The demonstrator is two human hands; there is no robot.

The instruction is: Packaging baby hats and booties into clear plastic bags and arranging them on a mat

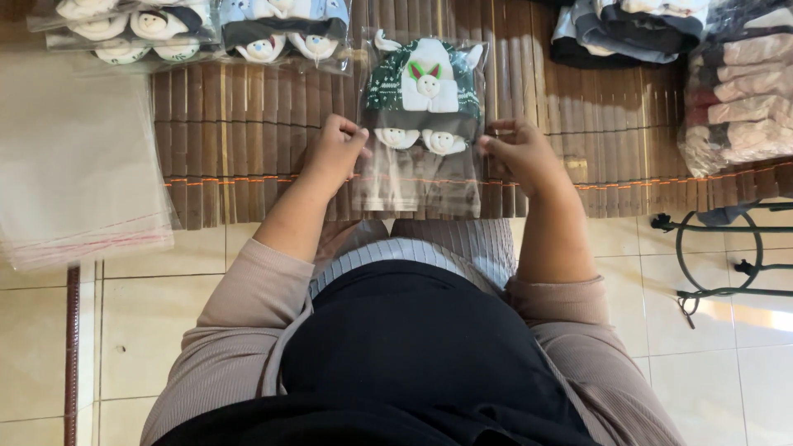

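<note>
Left hand pinches left edge, right hand pinches right edge of clear bag holding green animal socks, flat on bamboo mat near front edge. Empty-bag stack beside mat's left edge.

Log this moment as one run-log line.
left hand: grips bag's left edge | right hand: grips right edge | clear bag: holds green-and-white knit item | surface: slatted mat
</note>
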